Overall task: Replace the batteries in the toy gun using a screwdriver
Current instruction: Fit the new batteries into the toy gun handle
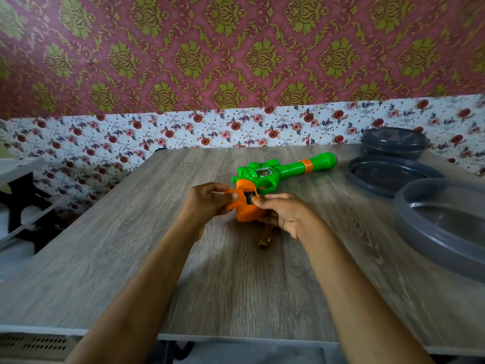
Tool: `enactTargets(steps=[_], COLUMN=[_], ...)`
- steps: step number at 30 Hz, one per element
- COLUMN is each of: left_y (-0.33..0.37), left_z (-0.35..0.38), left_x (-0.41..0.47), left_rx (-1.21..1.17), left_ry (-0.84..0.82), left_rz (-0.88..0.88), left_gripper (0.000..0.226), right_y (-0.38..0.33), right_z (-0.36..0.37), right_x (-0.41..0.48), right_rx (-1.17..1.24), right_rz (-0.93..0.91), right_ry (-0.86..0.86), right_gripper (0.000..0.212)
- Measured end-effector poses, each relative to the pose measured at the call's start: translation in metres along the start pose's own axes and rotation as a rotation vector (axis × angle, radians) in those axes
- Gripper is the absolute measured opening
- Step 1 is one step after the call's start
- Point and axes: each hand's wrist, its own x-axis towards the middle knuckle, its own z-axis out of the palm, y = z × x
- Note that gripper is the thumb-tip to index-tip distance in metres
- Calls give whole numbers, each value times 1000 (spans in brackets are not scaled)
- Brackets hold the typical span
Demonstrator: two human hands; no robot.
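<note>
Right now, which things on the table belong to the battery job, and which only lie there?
For the job:
toy gun
orange battery cover, in the left hand
screwdriver, lying under the right hand

Just lying about:
dark lidded bowl
round dark lid
grey bowl

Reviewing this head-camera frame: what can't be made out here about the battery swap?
- Battery compartment: in the toy gun grip, too small and half covered by fingertips; battery count unclear.
- Screwdriver: blurred, its tip hidden under the right hand.
- Orange cover: mostly hidden by the left hand.
- Grey container: cut by the right edge.
</note>
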Motion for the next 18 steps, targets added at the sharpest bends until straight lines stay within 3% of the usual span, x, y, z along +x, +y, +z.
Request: enactTargets(steps=[6, 13, 18], left_y=[-1, -4, -4], left_z=[9, 21, 22], left_x=[0, 5, 8], left_rx=[-36, -60, -235], left_ry=[-13, 40, -126], left_rz=[-25, -117, -306], left_gripper=[12, 32, 43], right_y=[1, 1, 2], right_z=[2, 3, 4], right_x=[-1, -1, -1], right_rx=[-5, -48, -24], right_rz=[-5, -20, -16], right_ry=[-14, -2, 1], right_gripper=[36, 36, 39])
